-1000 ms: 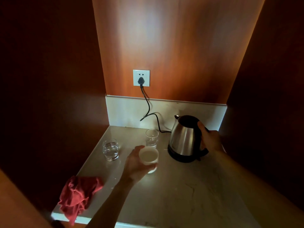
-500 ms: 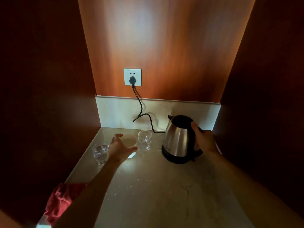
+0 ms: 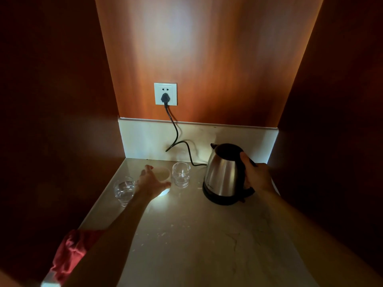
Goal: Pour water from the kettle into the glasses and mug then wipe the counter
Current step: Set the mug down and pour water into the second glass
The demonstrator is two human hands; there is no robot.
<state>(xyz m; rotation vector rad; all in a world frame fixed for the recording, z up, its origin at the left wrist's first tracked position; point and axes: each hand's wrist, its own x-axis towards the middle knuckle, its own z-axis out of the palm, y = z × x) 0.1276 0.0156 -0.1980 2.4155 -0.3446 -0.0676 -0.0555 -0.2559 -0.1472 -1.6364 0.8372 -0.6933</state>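
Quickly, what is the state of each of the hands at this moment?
Left hand: open, fingers spread at the white mug, not gripping it.
Right hand: closed, holding the kettle by its handle.

Kettle [image 3: 222, 175] silver, black lid and base; cloth [image 3: 70, 253] red; counter [image 3: 207, 245] pale marble, veined; socket [image 3: 165, 93] white.

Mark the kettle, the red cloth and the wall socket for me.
kettle [image 3: 222, 175], head view, on its steel body.
red cloth [image 3: 69, 252], head view, on its bunched middle.
wall socket [image 3: 170, 89], head view, on the white plate above the plug.
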